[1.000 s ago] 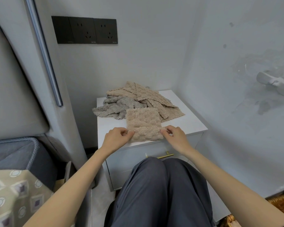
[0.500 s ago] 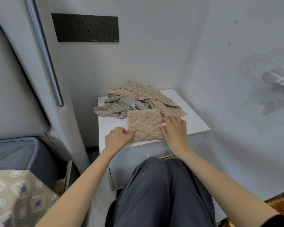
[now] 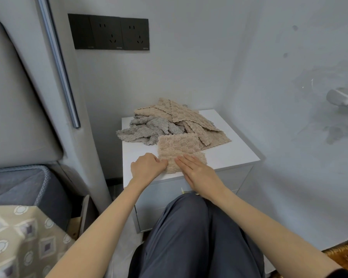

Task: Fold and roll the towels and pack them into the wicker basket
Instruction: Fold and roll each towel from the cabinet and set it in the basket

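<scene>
Head view: folded beige towel (image 3: 179,149) at near edge of white nightstand (image 3: 235,155), touching loose towel pile (image 3: 169,121). Left hand (image 3: 147,167) curled, pinching its left edge; right hand (image 3: 199,173) flat, straight-fingered, pressing on top.

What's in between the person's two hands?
A strip of the folded beige towel, in the head view. The left hand holds its edge; the right hand lies flat on it.

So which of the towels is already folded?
The beige towel at the front of the nightstand, a neat rectangle; the other towels lie heaped behind it.
</scene>
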